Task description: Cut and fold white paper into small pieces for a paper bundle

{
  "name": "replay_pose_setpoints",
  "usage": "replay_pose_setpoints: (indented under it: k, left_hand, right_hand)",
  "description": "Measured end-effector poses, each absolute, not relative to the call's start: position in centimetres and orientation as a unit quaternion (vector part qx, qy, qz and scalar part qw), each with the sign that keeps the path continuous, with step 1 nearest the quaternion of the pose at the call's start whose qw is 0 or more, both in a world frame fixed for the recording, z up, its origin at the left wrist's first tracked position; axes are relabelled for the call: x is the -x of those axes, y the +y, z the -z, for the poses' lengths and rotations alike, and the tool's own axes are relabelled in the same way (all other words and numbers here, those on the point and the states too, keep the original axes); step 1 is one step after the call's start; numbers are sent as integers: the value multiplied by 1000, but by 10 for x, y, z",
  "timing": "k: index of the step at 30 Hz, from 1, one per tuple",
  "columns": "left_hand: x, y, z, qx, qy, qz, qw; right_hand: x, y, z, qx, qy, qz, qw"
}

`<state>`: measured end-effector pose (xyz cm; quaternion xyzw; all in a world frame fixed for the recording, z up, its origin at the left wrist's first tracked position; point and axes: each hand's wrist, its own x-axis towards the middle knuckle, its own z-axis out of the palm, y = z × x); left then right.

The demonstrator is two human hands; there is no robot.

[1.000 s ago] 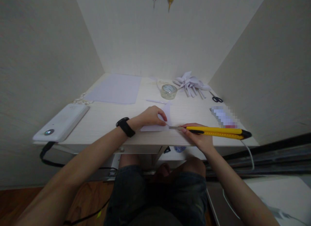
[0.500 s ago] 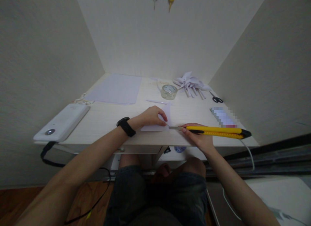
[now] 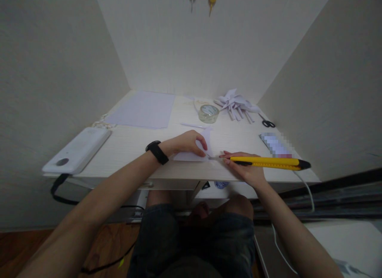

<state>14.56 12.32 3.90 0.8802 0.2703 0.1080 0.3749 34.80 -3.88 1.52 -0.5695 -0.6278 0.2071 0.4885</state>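
While the left hand [image 3: 186, 142] lay flat on the small sheet of paper [image 3: 195, 149] near the front edge of the bench [image 3: 125, 146], pinning it with fingers curled down and no closed grip on it, I saw the right hand [image 3: 246, 170] clenched around the yellow utility knife [image 3: 267, 162]. The knife's long axis ran nearly level from right to left, black tail out to the right, bare blade tip pointing left and meeting the paper's right edge just beside the left fingertips [image 3: 203, 145]. So the paper lay left of the blade, and the left hand was the nearer of the two to it, in fact on it.

A black wristband [image 3: 157, 152] sat on the left wrist. Farther back stood a roll of clear tape [image 3: 208, 113], a heap of folded paper pieces [image 3: 235, 104], black-handled scissors [image 3: 267, 122], and a large blank sheet [image 3: 143, 109]. A white device [image 3: 76, 150] rested at the bench's left end.
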Motion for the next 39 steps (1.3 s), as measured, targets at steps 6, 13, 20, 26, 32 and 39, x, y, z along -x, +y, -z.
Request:
replay_pose_setpoints:
  k: [6,13,20,26,32,39]
  left_hand:
    - [-144,122,-34,-851,289,-123,420]
    - [-141,122,-30,-837,300,-125,441]
    - [-141,121,-31,-836,301,-132,440]
    - [-139,122,-33,-834,295,-127,450]
    - [-140,121,-34,-842,301,-121,431]
    - [-139,118,-31,-826,307,-144,451]
  right_hand:
    - [-347,-40,-16,563,-625,-212,497]
    - [-348,-41,-11,573,-627,-197,490]
    - [-351,-40,-9,568,-643,-183,480]
    - [-352,-40,-8,560,-650,-175,483]
    - [-348,-40,-11,557,-642,-172,497]
    - [-331,-46,-13,604,-612,-113,498]
